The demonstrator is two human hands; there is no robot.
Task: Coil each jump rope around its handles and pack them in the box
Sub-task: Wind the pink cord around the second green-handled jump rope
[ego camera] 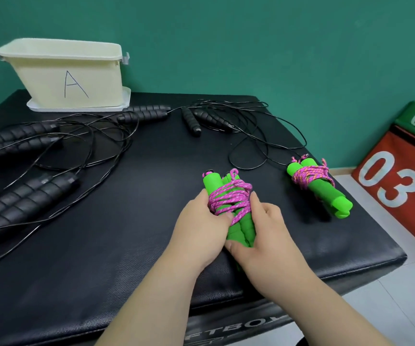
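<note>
Coiling looks nearly done: left hand (201, 228) and right hand (269, 236) clench fingers round the green foam-handled jump rope with pink braided cord (229, 203), toward three o'clock on the black padded desk (126, 245). Next, probably: tuck the end, then carry it to the cream plastic box (76, 76) at eleven o'clock.

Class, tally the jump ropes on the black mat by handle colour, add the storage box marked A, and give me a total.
Green-handled jump ropes: 2
Black-handled jump ropes: 4
Cream box: 1
Total: 7
</note>
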